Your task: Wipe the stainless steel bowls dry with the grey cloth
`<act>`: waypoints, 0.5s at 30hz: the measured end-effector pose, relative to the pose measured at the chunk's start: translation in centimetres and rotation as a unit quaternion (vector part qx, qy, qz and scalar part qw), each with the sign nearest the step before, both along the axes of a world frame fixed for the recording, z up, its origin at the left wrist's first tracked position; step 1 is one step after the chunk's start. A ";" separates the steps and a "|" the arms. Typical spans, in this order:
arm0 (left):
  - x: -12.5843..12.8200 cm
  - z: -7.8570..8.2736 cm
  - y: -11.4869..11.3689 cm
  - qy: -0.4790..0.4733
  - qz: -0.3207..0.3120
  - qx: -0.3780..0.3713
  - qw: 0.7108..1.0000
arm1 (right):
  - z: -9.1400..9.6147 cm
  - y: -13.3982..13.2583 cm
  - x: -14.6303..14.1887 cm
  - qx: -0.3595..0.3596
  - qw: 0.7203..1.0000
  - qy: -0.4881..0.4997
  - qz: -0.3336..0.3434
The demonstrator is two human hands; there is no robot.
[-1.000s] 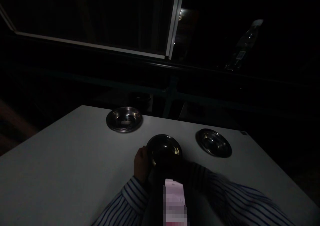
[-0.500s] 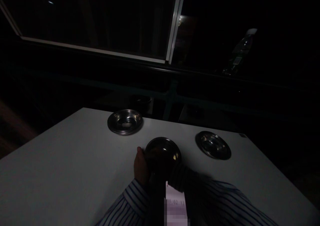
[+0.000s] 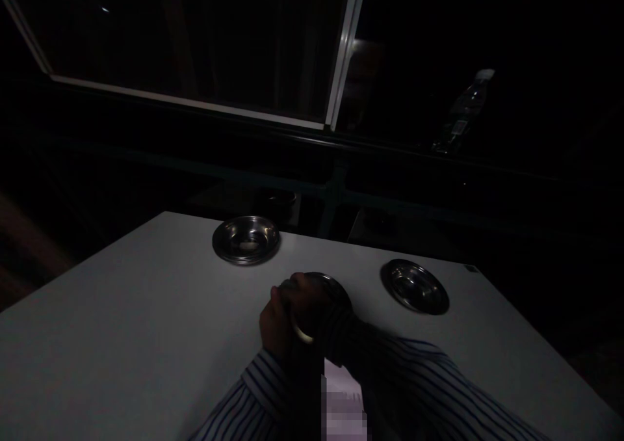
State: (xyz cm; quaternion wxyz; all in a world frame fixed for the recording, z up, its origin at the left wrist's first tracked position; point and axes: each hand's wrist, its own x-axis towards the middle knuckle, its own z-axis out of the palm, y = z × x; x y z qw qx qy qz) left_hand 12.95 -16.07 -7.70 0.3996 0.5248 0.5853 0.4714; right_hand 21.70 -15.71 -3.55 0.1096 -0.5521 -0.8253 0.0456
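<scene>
In the dim head view a round steel dish (image 3: 337, 290) is in front of me at the middle of the table. My left hand (image 3: 273, 327) grips its left edge, thumb up on the rim. Across the dish lies my right hand (image 3: 308, 304), fingers closed at the left rim beside the left thumb. A small greyish piece (image 3: 288, 285) shows at the right fingers; its kind is too dark to make out. My hands and sleeves hide most of the dish's near side.
A stack of steel dishes (image 3: 246, 239) stands at the table's far left, with something pale inside. Another steel dish (image 3: 415, 287) lies to the right on the white table (image 3: 146, 324). Beyond the far edge are a window frame (image 3: 195, 103) and a plastic bottle (image 3: 463, 112).
My right hand has moved up and left from the dish's near side to its left rim. The left hand keeps its hold on the dish.
</scene>
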 end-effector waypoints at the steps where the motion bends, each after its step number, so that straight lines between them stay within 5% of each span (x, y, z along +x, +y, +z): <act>1: -0.3 0.1 0.0 0.002 -0.009 0.001 1.000 | 0.6 0.3 0.2 -0.003 0.999 -0.030 -0.026; 8: -0.6 0.2 -0.2 0.013 -0.023 -0.007 1.000 | 2.3 1.8 4.9 -0.084 0.967 -0.120 -0.208; 15: -0.8 0.2 0.3 -0.041 -0.013 -0.016 0.999 | 1.2 1.3 0.6 -0.026 0.999 0.024 -0.022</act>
